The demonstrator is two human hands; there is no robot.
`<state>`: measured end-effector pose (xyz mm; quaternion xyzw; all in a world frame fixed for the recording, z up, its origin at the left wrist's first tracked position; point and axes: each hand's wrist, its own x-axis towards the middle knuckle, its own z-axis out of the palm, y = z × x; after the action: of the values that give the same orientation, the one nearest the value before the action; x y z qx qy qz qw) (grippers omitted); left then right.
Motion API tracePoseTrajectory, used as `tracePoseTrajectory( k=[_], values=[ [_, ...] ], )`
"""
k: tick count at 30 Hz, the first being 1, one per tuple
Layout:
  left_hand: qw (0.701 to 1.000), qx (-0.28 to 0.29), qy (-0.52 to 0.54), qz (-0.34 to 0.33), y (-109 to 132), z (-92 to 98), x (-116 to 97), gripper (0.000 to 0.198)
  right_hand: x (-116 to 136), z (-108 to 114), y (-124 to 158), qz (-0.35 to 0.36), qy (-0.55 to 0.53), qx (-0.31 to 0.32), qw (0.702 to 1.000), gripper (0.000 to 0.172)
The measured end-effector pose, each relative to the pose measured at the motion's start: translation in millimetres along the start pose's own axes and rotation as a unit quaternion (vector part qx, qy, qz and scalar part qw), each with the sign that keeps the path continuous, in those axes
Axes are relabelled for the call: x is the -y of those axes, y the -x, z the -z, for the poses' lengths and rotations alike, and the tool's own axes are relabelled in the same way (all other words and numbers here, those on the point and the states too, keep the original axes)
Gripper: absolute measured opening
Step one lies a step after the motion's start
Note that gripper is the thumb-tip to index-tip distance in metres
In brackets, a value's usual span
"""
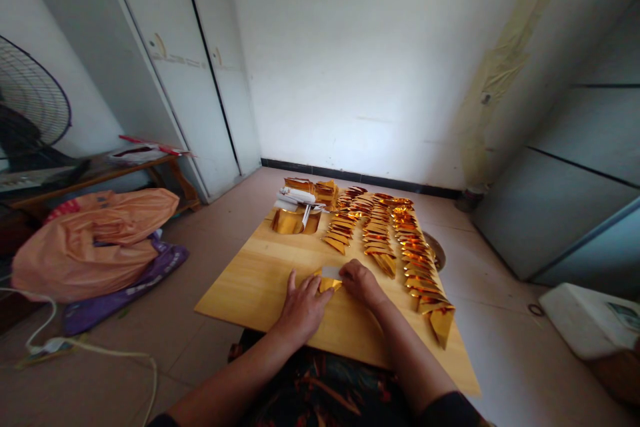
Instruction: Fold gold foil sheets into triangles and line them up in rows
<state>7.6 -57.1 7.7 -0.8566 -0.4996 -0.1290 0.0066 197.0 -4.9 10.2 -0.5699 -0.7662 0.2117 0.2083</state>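
Observation:
A small sheet of gold foil paper (330,284), its pale back partly showing, lies on the wooden board (250,280) between my hands. My left hand (304,303) rests on its left side with fingers spread, the fingertips pressing the paper flat. On the other side my right hand (361,282) pinches the paper's upper right edge, with the fingertips curled and partly hidden. Right of my hands, rows of folded gold foil pieces (380,240) overlap in long lines. The nearest piece in the right row (443,323) hangs close to the board's edge.
Flat gold sheets (287,221) and a white roll-like bundle (296,195) lie at the board's far left. A round container (434,252) stands beyond its right edge. On the floor are an orange bag (95,247), a cable (115,352) and a white box (590,320). A fan (33,93) stands left.

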Motion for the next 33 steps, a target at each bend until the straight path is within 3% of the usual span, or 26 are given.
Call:
tracePoseTrajectory(
  k=[5,10,18,24,29,33],
  values=[
    [1.000,-0.010,0.004,-0.002,-0.8,-1.6,0.8,0.033,2.7,3.8,0.9,-0.001,-0.009,0.004,1.000,0.014],
    [0.999,-0.026,0.021,-0.003,-3.3,1.0,1.4,0.028,13.6,4.4,4.2,-0.035,0.055,0.016,0.998,0.013],
    [0.995,-0.035,0.092,0.016,-22.3,5.0,11.9,0.010,21.8,4.2,19.2,0.067,0.169,0.019,0.983,0.017],
    [0.986,-0.040,0.153,0.055,-30.2,-6.8,16.9,0.009,31.6,-4.9,33.9,0.103,0.154,0.006,0.983,0.015],
    [0.977,0.039,0.203,0.051,-36.4,-8.5,32.3,0.018,33.9,-9.0,38.3,0.140,0.129,0.021,0.981,0.012],
    [0.971,0.095,0.219,0.019,-43.0,-5.9,46.7,0.018,21.3,-4.9,34.8,0.162,0.080,0.026,0.983,0.016]
  ],
)
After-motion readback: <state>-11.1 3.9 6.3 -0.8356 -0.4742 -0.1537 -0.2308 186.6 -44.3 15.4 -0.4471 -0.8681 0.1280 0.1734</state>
